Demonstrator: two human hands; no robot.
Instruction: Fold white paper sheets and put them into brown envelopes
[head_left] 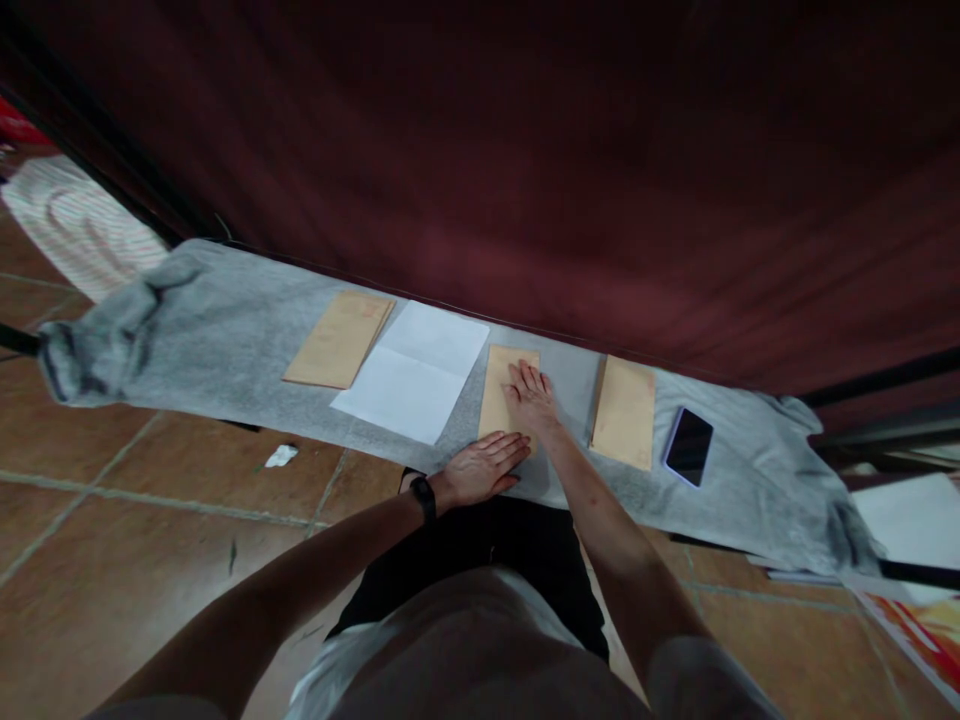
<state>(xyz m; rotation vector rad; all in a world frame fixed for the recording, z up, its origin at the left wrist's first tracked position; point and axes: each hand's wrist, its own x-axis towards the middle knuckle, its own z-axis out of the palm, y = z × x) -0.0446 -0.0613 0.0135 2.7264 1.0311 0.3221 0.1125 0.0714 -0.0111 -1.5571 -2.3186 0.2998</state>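
Note:
A brown envelope (502, 382) lies in the middle of a grey cloth (225, 320) spread over a narrow table. My right hand (531, 398) rests flat on this envelope, fingers stretched out. My left hand (484, 467), with a black band at the wrist, lies flat at the envelope's near end, fingers together and pointing right. Neither hand holds anything. A creased white sheet of paper (414, 370) lies just left of the envelope.
Another brown envelope (339, 339) lies at the left, a third (624, 411) at the right, with a dark phone (688, 446) beside it. A dark red curtain (562, 170) hangs behind the table. Brown floor tiles (150, 520) carry a white paper scrap (280, 456). Papers (915, 560) lie at the far right.

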